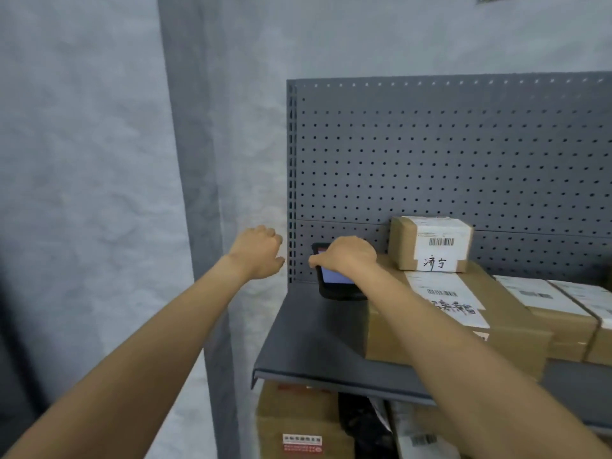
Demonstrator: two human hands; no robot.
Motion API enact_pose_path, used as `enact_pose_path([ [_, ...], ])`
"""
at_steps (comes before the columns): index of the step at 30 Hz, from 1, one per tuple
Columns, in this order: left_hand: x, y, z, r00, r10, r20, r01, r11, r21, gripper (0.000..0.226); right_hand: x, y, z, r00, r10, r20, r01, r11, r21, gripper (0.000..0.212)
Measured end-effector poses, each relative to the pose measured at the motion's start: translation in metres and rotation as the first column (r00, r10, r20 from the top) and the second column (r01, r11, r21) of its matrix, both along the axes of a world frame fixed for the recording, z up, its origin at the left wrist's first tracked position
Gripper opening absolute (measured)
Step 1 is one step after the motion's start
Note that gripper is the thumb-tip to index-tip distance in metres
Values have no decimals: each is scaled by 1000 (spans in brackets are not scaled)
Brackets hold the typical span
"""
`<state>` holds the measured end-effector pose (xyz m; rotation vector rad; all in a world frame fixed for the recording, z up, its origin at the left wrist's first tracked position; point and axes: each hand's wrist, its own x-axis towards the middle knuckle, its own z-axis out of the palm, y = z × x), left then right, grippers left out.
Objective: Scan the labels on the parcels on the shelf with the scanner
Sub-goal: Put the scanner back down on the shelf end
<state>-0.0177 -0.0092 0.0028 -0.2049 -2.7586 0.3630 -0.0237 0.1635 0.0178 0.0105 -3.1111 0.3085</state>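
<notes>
A black handheld scanner (332, 283) with a lit bluish screen stands leaning at the back left of the grey shelf (304, 342). My right hand (347, 255) is closed around its upper part. My left hand (258, 251) hovers loosely curled and empty, just left of the shelf's upright. A small cardboard parcel (430, 243) with a barcode label and handwriting sits on top of a large flat parcel (463, 313) with its own white label. My right forearm crosses that large parcel.
More labelled parcels (559, 309) lie to the right on the same shelf. A grey pegboard back panel (447, 160) rises behind. Below the shelf are a brown box (298, 422) and other packages. A grey wall and pillar stand to the left.
</notes>
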Motion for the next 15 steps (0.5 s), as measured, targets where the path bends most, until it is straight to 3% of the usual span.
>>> enact_pose_path([
  [5, -6, -11, -27, 998, -13, 54, 12, 1000, 20, 50, -17, -22, -38, 993, -14, 116, 16, 1000, -19, 59],
  [15, -22, -5, -59, 992, -79, 94, 79, 997, 6, 51, -35, -28, -94, 989, -118, 92, 115, 993, 37, 70],
])
